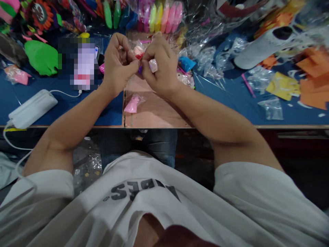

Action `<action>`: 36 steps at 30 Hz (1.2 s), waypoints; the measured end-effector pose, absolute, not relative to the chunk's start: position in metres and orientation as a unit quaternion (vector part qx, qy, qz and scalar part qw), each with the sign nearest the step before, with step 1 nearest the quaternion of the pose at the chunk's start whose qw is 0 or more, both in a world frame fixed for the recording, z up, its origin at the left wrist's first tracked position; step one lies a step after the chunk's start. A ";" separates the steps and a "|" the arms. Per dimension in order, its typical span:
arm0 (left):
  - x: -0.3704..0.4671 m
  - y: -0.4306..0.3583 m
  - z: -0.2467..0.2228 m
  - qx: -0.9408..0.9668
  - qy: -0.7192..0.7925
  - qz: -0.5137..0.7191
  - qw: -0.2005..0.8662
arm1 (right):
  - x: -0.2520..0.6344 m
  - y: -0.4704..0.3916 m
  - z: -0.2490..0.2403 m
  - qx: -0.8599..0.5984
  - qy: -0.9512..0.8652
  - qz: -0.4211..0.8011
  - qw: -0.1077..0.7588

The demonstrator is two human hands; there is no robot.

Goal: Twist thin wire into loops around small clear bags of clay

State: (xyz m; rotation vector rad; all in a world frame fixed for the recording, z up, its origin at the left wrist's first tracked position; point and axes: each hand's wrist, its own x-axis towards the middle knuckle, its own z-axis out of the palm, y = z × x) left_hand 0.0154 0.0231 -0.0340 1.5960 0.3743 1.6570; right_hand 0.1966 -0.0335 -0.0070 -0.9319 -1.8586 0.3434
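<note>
My left hand (118,67) and my right hand (162,65) meet over the wooden board, fingertips pinched close together. A small red piece (139,56) shows between them, with a bit of purple (140,70) just below. Fingers cover most of this small item, so its kind is unclear. Clear plastic (153,65) peeks out by my right fingers. Nearer to me, a small plastic bag of pink clay (132,104) lies on the wooden board (159,109). A blue clay packet (187,63) is right of my right hand.
At left are a blurred phone (84,65), a white power bank (33,108) with a cable, and a green flat shape (41,56). Colourful clay sticks (160,17) line the back. Crumpled plastic, a white bottle (262,48) and orange sheets (315,89) fill the right.
</note>
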 end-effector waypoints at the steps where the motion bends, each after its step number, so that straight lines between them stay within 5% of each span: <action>1: 0.016 0.021 -0.033 0.624 0.146 0.656 0.398 | 0.196 -0.029 -0.012 -0.383 -0.765 0.121 0.503; 13: 0.003 0.057 -0.059 0.651 0.135 0.626 0.408 | 0.216 -0.023 -0.001 -0.385 -0.849 0.017 0.362; 25: 0.000 0.043 -0.046 0.686 0.200 0.590 0.377 | 0.207 -0.010 -0.024 -0.403 -0.777 0.076 0.477; 31: -0.008 0.004 -0.019 0.710 0.313 0.627 0.075 | 0.204 -0.012 -0.023 -0.387 -0.762 0.125 0.505; 36: -0.009 -0.021 -0.004 0.800 0.360 0.480 0.033 | 0.210 -0.015 -0.019 -0.407 -0.780 0.107 0.463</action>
